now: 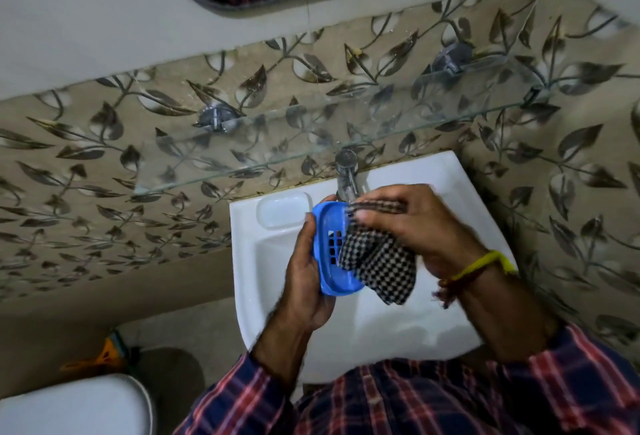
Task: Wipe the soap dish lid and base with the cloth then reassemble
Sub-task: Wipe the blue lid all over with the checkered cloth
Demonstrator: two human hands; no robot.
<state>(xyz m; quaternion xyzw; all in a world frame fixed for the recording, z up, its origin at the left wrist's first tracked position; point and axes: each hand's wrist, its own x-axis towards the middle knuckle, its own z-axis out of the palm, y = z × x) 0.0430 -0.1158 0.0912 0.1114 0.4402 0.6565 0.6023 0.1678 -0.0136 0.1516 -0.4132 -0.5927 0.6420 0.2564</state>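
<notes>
A: Where's the soap dish?
B: Blue slotted soap dish piece (330,247) held over the white sink (263,261), just below the tap (346,175). Lid or base, can't tell
A: Hands?
B: Left hand (306,282) clamped round its left edge and underside. Right hand (412,223) closed on the checked cloth (377,261), pressing it into the piece; cloth tail hangs below
A: Wrist?
B: Yellow thread band (485,263) on the right

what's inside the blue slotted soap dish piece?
No soap in the visible part of the blue plastic soap dish piece, just drain slots. The black-and-white checked cloth, pressed by the right hand, covers its right side.
</notes>
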